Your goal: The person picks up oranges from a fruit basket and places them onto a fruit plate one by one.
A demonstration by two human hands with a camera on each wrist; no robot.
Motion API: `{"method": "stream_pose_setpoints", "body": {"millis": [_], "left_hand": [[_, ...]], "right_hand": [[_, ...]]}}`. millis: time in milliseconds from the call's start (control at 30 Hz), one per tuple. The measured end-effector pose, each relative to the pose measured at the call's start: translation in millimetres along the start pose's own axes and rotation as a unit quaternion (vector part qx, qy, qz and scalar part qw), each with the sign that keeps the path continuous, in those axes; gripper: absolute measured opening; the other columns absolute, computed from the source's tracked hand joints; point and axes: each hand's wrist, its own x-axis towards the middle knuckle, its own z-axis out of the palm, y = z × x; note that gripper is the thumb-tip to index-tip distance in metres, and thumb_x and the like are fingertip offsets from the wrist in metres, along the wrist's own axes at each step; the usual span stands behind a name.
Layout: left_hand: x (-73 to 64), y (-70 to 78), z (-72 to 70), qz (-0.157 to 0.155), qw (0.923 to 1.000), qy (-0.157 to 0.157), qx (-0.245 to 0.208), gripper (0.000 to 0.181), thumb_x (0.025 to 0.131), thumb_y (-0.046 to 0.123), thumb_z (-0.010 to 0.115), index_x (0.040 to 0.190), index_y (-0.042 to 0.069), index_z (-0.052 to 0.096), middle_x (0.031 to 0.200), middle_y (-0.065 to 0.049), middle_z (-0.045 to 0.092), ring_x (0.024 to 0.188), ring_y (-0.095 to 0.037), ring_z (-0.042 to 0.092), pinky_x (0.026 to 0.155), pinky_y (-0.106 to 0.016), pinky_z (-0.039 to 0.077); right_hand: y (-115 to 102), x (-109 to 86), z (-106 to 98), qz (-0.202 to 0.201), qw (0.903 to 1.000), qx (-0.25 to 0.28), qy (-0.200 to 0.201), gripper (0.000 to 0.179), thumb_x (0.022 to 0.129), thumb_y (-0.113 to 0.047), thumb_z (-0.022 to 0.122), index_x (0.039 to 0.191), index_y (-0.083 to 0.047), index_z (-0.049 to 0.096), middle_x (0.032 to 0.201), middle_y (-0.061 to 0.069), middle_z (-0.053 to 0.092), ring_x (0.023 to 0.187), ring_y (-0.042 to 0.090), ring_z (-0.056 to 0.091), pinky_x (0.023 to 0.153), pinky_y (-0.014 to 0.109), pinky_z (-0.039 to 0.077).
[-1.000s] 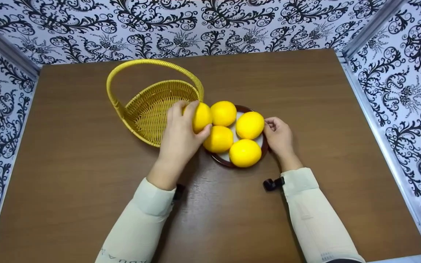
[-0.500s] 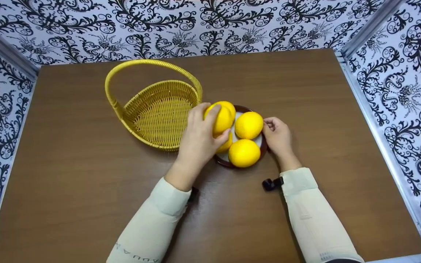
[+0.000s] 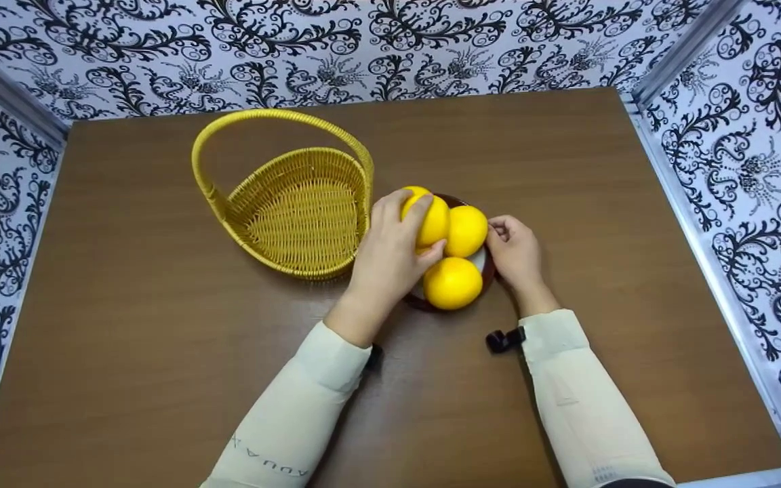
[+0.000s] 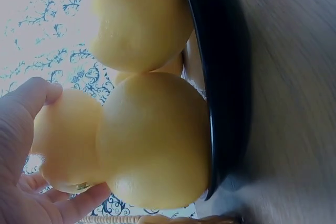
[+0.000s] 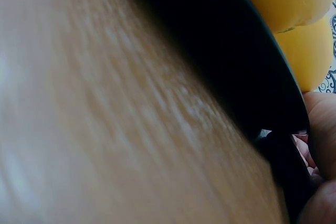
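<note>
My left hand (image 3: 390,247) holds a round yellow fruit (image 3: 434,220) from above, thumb on the near side and fingers on the far side. In the left wrist view the held fruit (image 4: 73,140) rests against a larger-looking fruit (image 4: 157,145) on the plate. The dark red-brown plate (image 3: 490,271) with a pale middle bears several such fruits, one (image 3: 453,283) at the front and one (image 3: 467,232) at the right; another is hidden by the left hand. My right hand (image 3: 516,251) pinches the plate's right rim, its fingers curled.
A yellow wicker basket (image 3: 241,245) with a tall arched handle (image 3: 282,115) stands left of the plate, nothing inside it. Brown wooden tabletop (image 3: 160,352) lies around them. Patterned panels (image 3: 458,47) stand at the back and sides.
My left hand has moved right with the yellow fruit, from beside the basket's rim to over the other fruits on the plate. The right hand stays on the plate's rim.
</note>
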Motion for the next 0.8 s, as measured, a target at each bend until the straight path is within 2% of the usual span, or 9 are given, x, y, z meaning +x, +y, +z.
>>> {"method": "stream_pose_setpoints", "body": {"millis": [233,467,800], "left_hand": [[5.6,3.9,5.6,0.009,0.9997,-0.017,0.012,0.056,0.092,0.035,0.077,0.141,0.013,0.060,0.140,-0.019,0.054,0.133,-0.037,0.051,0.105,-0.041,0.054],[8.8,5.2,8.1,0.004,0.9990,-0.039,0.020,0.058,0.094,0.038,0.075,0.144,0.016,0.058,0.142,-0.017,0.053,0.136,-0.036,0.049,0.102,-0.042,0.056],[11.3,4.6,13.0,0.014,0.9985,-0.042,0.031,0.059,0.094,0.039,0.074,0.145,0.016,0.057,0.145,-0.017,0.052,0.137,-0.034,0.050,0.102,-0.043,0.056]], "right_hand": [[0,0.1,0,0.009,1.0000,0.001,-0.003,0.026,0.103,-0.030,0.063,0.115,-0.009,0.073,0.097,0.007,0.066,0.086,0.021,0.058,0.074,0.024,0.050],[-1,-0.1,0,0.011,0.9999,0.006,-0.003,0.025,0.103,-0.031,0.064,0.114,-0.010,0.073,0.096,0.006,0.066,0.085,0.020,0.058,0.074,0.026,0.050],[1,0.2,0,0.013,0.9999,0.009,0.001,0.025,0.102,-0.032,0.065,0.113,-0.011,0.073,0.094,0.006,0.066,0.085,0.020,0.059,0.074,0.025,0.050]]}}
